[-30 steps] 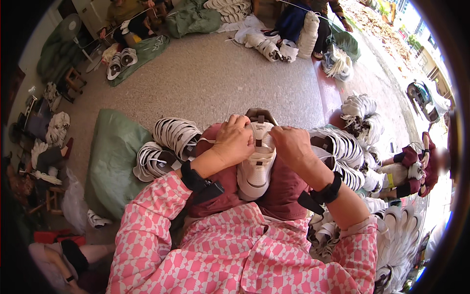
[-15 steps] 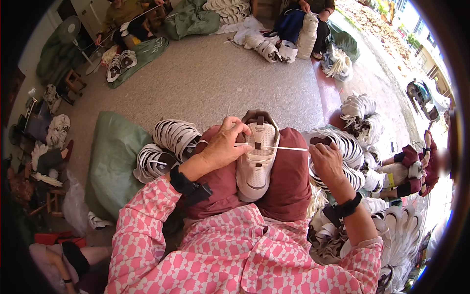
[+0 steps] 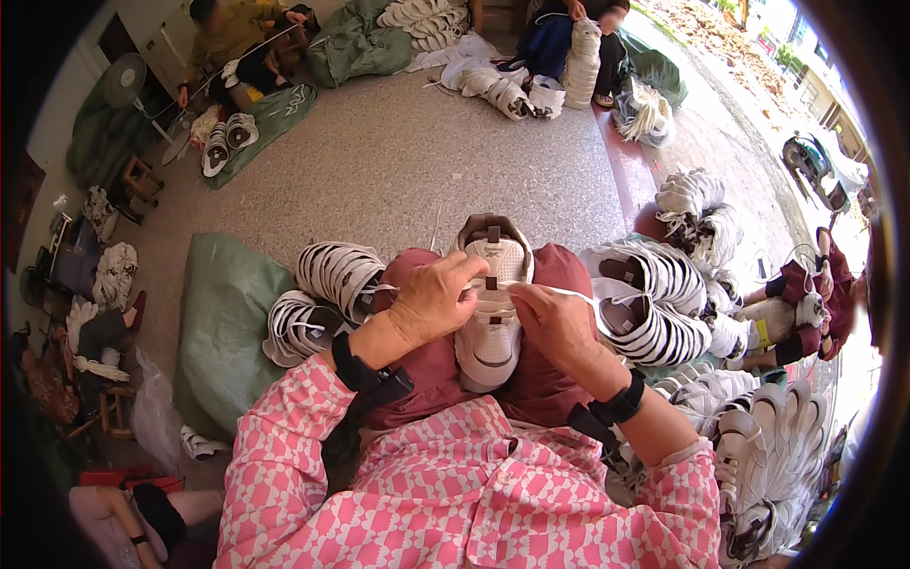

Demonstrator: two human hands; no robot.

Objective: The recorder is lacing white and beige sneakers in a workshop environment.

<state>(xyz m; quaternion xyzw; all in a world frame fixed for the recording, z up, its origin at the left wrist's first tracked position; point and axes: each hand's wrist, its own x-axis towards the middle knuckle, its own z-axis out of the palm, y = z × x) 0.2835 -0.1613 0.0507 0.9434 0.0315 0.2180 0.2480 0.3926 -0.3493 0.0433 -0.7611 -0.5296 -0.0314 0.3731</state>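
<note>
Shoe [image 3: 492, 308], off-white with a brown collar, sits between the person's thighs in maroon trousers [image 3: 544, 391], toe toward the body, heel away. Both hands at its upper, one per side.

Left hand [image 3: 428, 299]: on the left edge by the tongue, fingers bent, thumb and forefinger close together; cannot tell if anything is pinched. Right hand [image 3: 557, 325]: thumb and forefinger narrow, pinching a white lace [image 3: 574, 294] just right of the dark tongue loop [image 3: 491, 283]; the lace trails right past the knuckles. Black band [image 3: 353, 366] on left wrist, another [image 3: 621, 402] on right. Pink-and-white patterned shirt [image 3: 455, 488].

Left of the knees: two rows of nested shoes [image 3: 334, 267], then a green sack [image 3: 232, 332] beside them. Right of the knees: more nested shoes [image 3: 664, 284], brown insides showing, and a heap of white shoes [image 3: 773, 455] lower down.

Across the speckled floor [image 3: 379, 180], a seated person [image 3: 227, 47] upper left pulls a cord, a pair of shoes [image 3: 227, 137] on a green cloth in front; another person top right holds a tall stack of shoes [image 3: 581, 66]. Fan [image 3: 125, 83] far left, scooter [image 3: 811, 173] outside far right.
</note>
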